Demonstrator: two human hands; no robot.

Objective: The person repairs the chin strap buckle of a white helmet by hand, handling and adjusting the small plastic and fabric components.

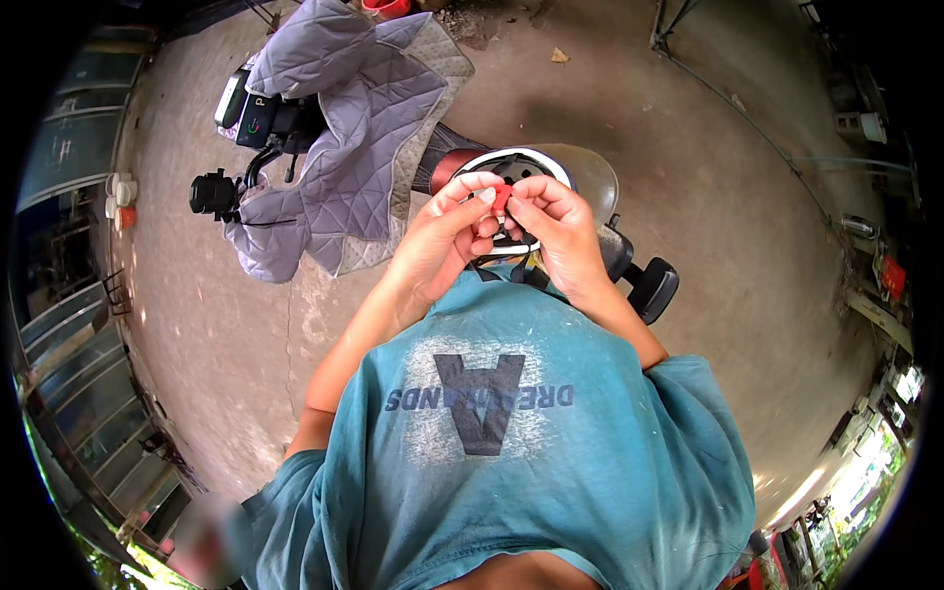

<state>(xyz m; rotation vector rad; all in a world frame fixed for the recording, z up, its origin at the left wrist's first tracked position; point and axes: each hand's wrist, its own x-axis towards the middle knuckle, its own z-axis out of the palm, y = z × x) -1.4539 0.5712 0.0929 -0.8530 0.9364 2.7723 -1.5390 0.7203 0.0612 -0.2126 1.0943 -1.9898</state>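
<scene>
An upturned helmet (553,167) with a white rim and a dark padded inside lies in front of my chest, on or against the scooter's seat. Above it, both hands meet at a small red buckle (501,197). My left hand (450,231) pinches the buckle between thumb and forefinger, its other fingers curled. From the other side my right hand (562,228) grips the buckle with thumb and fingertips. A black strap (526,244) hangs below my right hand. My fingers cover part of the helmet's inside, and whether the buckle is fastened is hidden.
The scooter's handlebar end with a black display (258,120) stands to the left, draped with a grey quilted cover (359,147). A black scooter part (652,288) juts out right of my right forearm. Concrete floor (747,216) surrounds it, with a dry leaf (560,55) beyond.
</scene>
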